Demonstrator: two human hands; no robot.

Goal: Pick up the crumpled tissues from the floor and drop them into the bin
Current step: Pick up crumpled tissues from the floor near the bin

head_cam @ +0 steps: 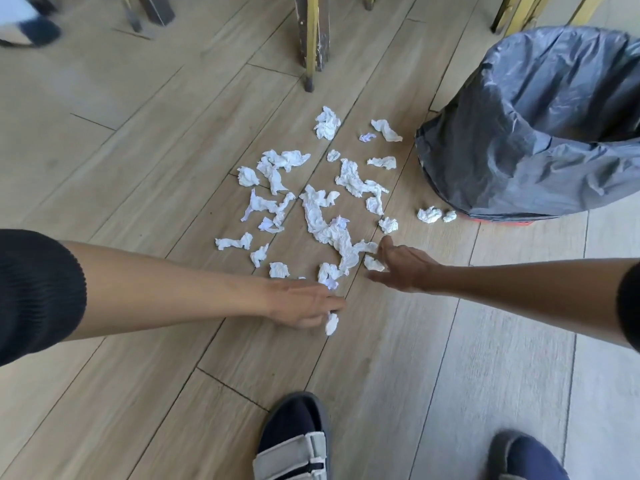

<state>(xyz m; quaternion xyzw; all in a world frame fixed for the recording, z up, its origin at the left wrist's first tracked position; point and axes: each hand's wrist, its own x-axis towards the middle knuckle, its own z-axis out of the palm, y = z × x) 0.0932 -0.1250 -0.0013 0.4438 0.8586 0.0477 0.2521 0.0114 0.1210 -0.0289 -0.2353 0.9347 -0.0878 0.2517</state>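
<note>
Several crumpled white tissues (322,216) lie scattered on the wooden floor in the middle of the view. The bin (540,129), lined with a grey plastic bag, stands at the right with its mouth open. My left hand (304,303) reaches low over the floor with fingers extended, their tips touching a small tissue (331,323). My right hand (401,265) is spread open next to another small tissue (373,263), thumb and fingers either side of it, at the near end of a long twisted tissue (346,247).
Worn yellow-and-brown wooden furniture legs (313,39) stand behind the tissues, with more legs at the top left and top right. Two tissues (429,214) lie at the bin's base. My feet in sandals (298,441) are at the bottom edge.
</note>
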